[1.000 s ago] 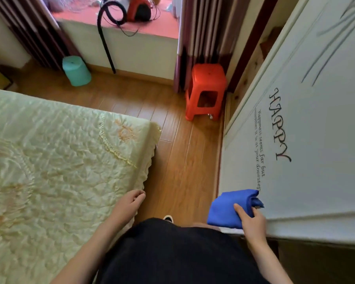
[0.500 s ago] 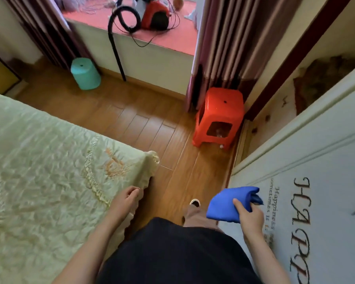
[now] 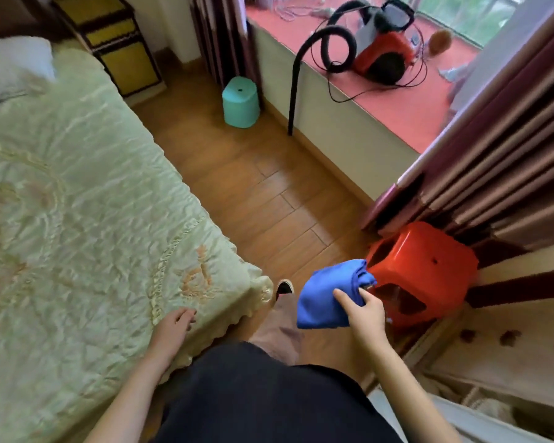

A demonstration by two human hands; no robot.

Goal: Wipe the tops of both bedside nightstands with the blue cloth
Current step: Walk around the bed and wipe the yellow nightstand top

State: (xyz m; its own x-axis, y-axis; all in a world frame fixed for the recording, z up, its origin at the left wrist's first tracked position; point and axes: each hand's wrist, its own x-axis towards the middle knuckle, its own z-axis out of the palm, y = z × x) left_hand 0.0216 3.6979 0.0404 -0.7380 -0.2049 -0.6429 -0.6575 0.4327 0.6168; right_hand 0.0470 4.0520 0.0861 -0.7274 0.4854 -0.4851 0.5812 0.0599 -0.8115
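My right hand [image 3: 363, 311] grips a folded blue cloth [image 3: 328, 297], held in the air above the wooden floor, just left of a red stool. Over the corner of the bed my left hand [image 3: 175, 327] hangs empty, its fingers loosely curled. A yellow and dark nightstand [image 3: 115, 43] stands far off at the top left, beside the head of the bed. Its top is cut off by the frame edge.
The bed [image 3: 77, 219] with a pale green cover fills the left. A red plastic stool [image 3: 429, 270] stands at the right by the curtains [image 3: 499, 155]. A teal bin [image 3: 240, 102] sits near the window ledge [image 3: 349, 129], which holds a red vacuum cleaner [image 3: 381, 55] whose hose hangs down to the floor.
The view has swung left away from the white wardrobe door, bringing the far nightstand into sight. My right hand with the cloth has come away from the door. My foot has stepped forward.
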